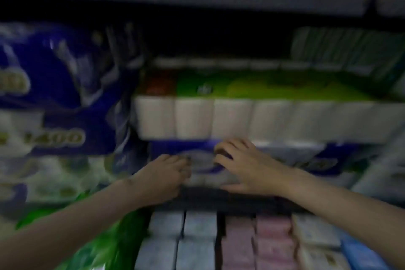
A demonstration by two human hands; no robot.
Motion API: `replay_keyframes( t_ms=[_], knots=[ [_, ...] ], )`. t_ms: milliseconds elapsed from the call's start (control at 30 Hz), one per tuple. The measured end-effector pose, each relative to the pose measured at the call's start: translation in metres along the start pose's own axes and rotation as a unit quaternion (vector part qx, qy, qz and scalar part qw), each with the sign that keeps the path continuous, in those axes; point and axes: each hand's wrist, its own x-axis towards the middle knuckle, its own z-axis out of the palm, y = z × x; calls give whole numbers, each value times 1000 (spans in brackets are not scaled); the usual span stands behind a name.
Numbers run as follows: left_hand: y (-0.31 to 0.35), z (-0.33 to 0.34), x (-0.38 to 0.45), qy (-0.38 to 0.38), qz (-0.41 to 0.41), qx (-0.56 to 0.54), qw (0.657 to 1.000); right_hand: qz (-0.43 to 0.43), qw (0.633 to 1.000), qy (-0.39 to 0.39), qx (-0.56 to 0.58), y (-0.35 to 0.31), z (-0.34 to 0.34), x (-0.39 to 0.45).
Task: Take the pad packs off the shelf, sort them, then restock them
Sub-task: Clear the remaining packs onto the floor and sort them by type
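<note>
Both hands, left (163, 176), right (243, 166), fingers curled on blue pack (201, 160); blurred

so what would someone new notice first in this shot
Probably the two hands meeting mid-frame on a blue and white pack: the left hand with curled fingers at its edge, the right hand spread over it. Next, the big blue bag at the left, then rows of pale blue and pink packs on the shelf below.
</note>
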Motion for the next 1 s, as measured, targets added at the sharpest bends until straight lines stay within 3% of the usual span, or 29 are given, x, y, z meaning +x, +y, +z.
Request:
replay_keyframes(
  t_ms=[100, 233, 300, 367, 467, 533, 633, 800, 900, 1000],
  knots=[
    [-26, -84, 33, 183, -8, -37, 982, 46, 988, 144, -8, 51, -81, -3],
    [-46, -205, 53, 405, -1, -10, 914, 75, 951, 295, -56, 95, -176, -2],
    [-58, -247, 60, 475, -12, -7, 880, 118, 934, 329, -71, 117, -206, 6],
    [-71, -273, 73, 502, -40, 3, 864, 202, 928, 309, -48, 139, -226, 20],
    [-94, -296, 95, 468, -91, 19, 879, 334, 920, 202, 22, 171, -239, 39],
    [-114, -308, 105, 432, -138, 23, 891, 363, 914, 172, 52, 187, -247, 54],
    [-152, -320, 114, 387, -223, 33, 894, 356, 918, 148, 96, 212, -257, 81],
    [-199, -322, 130, 256, -315, 98, 909, 315, 947, 5, 71, 249, -256, 142],
    [-214, -308, 137, 188, -326, 106, 920, 339, 936, -47, 80, 267, -244, 176],
    [-224, -294, 143, 196, -312, 60, 928, 366, 924, -52, 96, 285, -232, 198]
  ],
)
